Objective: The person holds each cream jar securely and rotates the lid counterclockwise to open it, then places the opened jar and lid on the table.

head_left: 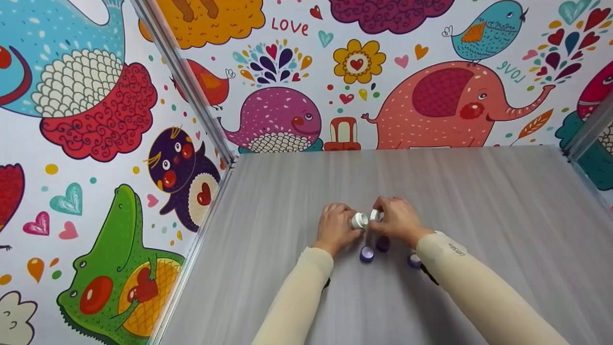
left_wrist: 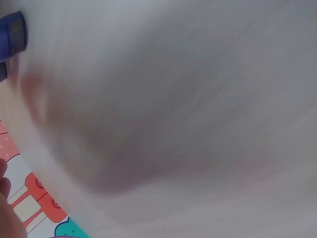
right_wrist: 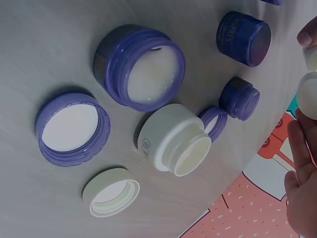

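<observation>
In the head view my left hand [head_left: 335, 225] grips a small open white jar [head_left: 358, 221], its mouth tilted toward the right. My right hand [head_left: 397, 218] pinches a white lid [head_left: 374, 215] just beside that mouth. A narrow gap parts lid and jar. At the right edge of the right wrist view, both hands show only in part, with the held lid [right_wrist: 309, 94] close to the jar. Below the hands lie a purple jar [head_left: 367, 254] and another dark purple piece [head_left: 382, 243]. A hand's edge [left_wrist: 9, 213] enters the left wrist view.
Under my right forearm, the right wrist view shows an open purple jar of cream [right_wrist: 153, 74], its upturned lid [right_wrist: 72, 126], an open white jar [right_wrist: 173, 139] and a white lid [right_wrist: 111, 192]. Small purple jars [right_wrist: 243, 38] stand beyond. Printed walls [head_left: 297, 120] bound the grey table [head_left: 268, 191].
</observation>
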Available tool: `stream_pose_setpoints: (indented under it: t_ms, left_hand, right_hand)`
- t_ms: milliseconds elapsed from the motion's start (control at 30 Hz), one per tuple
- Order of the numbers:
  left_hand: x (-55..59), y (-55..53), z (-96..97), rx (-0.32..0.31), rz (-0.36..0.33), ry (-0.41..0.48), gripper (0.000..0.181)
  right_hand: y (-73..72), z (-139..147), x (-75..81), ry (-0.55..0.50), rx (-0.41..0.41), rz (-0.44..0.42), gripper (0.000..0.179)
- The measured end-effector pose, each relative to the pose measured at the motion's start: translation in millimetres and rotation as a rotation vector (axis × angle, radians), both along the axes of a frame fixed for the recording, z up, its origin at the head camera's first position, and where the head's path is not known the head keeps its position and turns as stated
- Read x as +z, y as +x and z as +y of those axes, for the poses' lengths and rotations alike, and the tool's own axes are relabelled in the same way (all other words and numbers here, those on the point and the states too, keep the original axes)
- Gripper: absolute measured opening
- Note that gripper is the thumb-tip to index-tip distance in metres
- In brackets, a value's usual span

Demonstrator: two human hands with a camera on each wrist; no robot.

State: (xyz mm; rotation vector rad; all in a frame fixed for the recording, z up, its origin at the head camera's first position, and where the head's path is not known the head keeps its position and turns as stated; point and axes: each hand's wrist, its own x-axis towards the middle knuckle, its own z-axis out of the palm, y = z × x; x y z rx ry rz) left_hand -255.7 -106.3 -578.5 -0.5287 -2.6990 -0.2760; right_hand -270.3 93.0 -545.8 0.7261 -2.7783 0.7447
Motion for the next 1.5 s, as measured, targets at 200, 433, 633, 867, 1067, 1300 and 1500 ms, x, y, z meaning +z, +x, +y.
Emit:
stream_pose_setpoints:
  t_ms: [200,433,633,867,1067,1300,1500]
  left_hand:
    - [0.0,0.9,-3.3,0.019,-0.023,0.017,0.034]
    - [-3.5,2.9,-6.5,0.019,-0.013,0.023,0.035]
    - [-6.8,5.1,-7.8,0.022,-0.019,0.033,0.036]
    - [-9.6,7.3,-7.4,0.047,-0.069,0.02,0.038]
    - [-9.4,4.8,-7.6,0.047,-0.064,0.019,0.037]
    - [-7.6,1.6,-9.0,0.049,-0.072,0.022,0.036]
    - [-9.5,-0.4,-8.6,0.053,-0.087,0.019,0.036]
  right_hand:
    - [-4.3,-1,-2.8,0.026,-0.02,-0.011,0.034]
    - [-7.3,-3,-9.1,0.055,-0.024,0.011,0.033]
    - [-7.9,-4,-15.3,0.088,0.014,0.051,0.033]
    - [-8.1,-5,-22.3,0.119,0.018,0.024,0.031]
    - [-9.2,-7,-23.0,0.119,0.017,0.014,0.03]
    - [-12.5,-9,-21.9,0.114,0.056,0.032,0.028]
    - [-15.3,-12,-25.4,0.113,0.044,-0.001,0.029]
